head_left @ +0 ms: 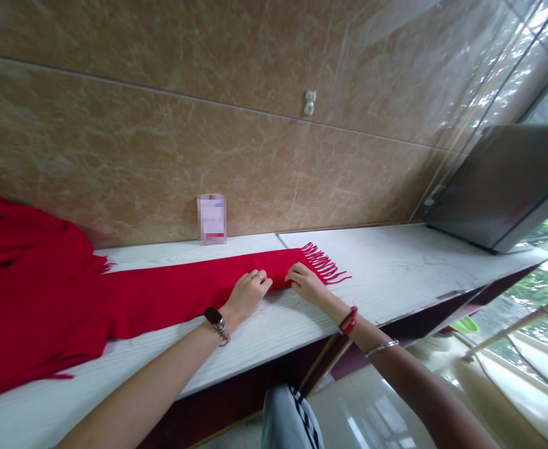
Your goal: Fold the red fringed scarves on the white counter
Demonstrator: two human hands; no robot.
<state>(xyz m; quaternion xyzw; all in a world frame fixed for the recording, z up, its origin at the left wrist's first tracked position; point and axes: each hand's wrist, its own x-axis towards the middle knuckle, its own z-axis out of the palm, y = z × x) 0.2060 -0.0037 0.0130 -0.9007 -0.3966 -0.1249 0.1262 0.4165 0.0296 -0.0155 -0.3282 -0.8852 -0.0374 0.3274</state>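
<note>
A red scarf (175, 299) lies as a long flat strip along the white counter, its fringed end to the right. Toward the left it runs up to a large heap of the same red cloth. My left hand (248, 293), with a ring and a dark watch, has its fingers curled on the scarf's near edge. Close to the fringe, my right hand (308, 284) pinches that same edge, red cord bracelet and silver bangle on its arm. The fingertips of both hands are partly hidden against the cloth.
Behind the white counter (376, 265) rises a brown marbled tile wall (161, 162). A blurred pink-white card or packet (212, 219) leans against it. A small white hook (310, 103) is on the wall. At the right end stands a grey box-like appliance (493, 187) near a window.
</note>
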